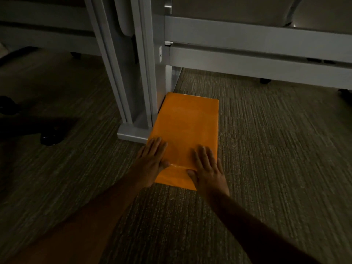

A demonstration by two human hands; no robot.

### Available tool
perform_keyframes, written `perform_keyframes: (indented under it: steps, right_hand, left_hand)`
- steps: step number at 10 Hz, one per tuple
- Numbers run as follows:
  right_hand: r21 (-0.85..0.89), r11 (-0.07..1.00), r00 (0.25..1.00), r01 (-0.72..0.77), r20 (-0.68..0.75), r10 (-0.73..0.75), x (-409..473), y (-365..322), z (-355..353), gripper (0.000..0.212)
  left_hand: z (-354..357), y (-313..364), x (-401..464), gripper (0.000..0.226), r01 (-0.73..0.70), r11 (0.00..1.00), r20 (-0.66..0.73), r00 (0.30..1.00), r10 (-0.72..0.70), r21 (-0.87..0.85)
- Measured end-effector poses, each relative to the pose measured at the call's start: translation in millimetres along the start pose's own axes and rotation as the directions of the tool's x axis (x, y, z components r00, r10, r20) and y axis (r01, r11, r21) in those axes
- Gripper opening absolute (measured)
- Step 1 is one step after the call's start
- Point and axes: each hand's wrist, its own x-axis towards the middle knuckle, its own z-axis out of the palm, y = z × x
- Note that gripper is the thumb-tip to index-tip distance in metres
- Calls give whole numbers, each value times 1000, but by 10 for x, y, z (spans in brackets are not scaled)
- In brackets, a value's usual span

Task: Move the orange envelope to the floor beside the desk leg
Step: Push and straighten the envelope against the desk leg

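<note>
A bright orange envelope (185, 126) lies flat on the carpet, its left edge against the foot of the white desk leg (137, 77). My left hand (152, 159) rests palm down on the envelope's near left corner, fingers straight and close together. My right hand (206, 167) lies flat on its near right part, fingers spread a little. Neither hand grips the envelope; both lie on top of it.
Grey-brown carpet (276, 149) stretches to the right and toward me. White desk rails (247, 54) run across the back right. A dark chair base with a castor (48, 139) sits at the left, and small black feet (265, 80) stand under the rail.
</note>
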Motion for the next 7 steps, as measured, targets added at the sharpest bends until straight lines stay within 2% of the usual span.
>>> perform_keyframes:
  steps: [1, 2, 3, 4, 5, 6, 7]
  right_hand:
    - [-5, 1000, 1000, 10, 13, -10, 37, -24, -5, 77]
    - [-39, 999, 999, 8, 40, -6, 51, -7, -6, 76]
    - [-96, 995, 999, 3, 34, 0, 47, 12, -39, 68]
    - [-186, 983, 1000, 3, 2, -3, 27, -30, -55, 61]
    - [-138, 990, 997, -23, 74, 34, 34, -68, -187, 60]
    - [73, 996, 958, 47, 278, -65, 36, 64, -429, 74]
    - [163, 986, 926, 33, 365, -91, -115, 153, -695, 88]
  left_hand:
    - [-10, 15, -10, 96, 31, 1000, 6, 1000, -31, 3]
    - [-29, 87, -30, 88, 60, 996, -22, 998, -59, 60]
    - [-93, 194, -87, 64, 44, 957, -149, 989, 0, 286]
    - [-161, 259, -136, 50, 11, 935, -146, 988, 44, 353]
    - [-336, 448, -105, 42, 80, 971, -24, 997, -77, 226]
    - [-583, 498, -117, 43, 174, 985, 166, 971, -172, -1]
    - [-847, 567, -247, 58, 154, 985, 230, 964, -131, -81]
